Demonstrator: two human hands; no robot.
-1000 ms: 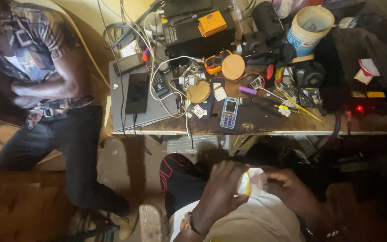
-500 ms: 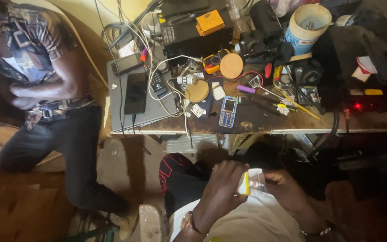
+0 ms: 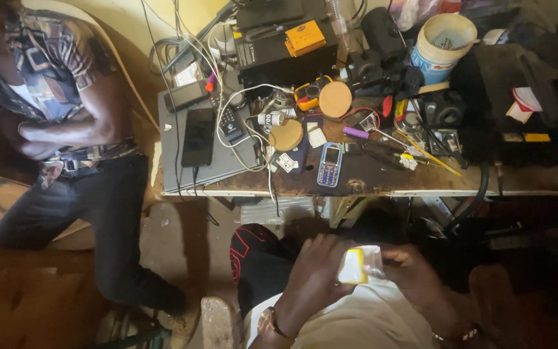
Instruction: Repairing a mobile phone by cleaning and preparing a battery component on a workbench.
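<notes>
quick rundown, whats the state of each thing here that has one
left hand: closed on the small yellow-and-white item
right hand: holding the clear plastic wrapper at that item
keypad phone: lying face up on the workbench, screen dark
smartphone: flat on the closed grey laptop, screen off
white bucket: upright, open top
other person: standing beside the bench, arms folded

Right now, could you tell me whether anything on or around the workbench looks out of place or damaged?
The workbench top is scuffed and crowded: white cables tangle over a laptop. Both hands hold a small yellow item without trouble.
</notes>
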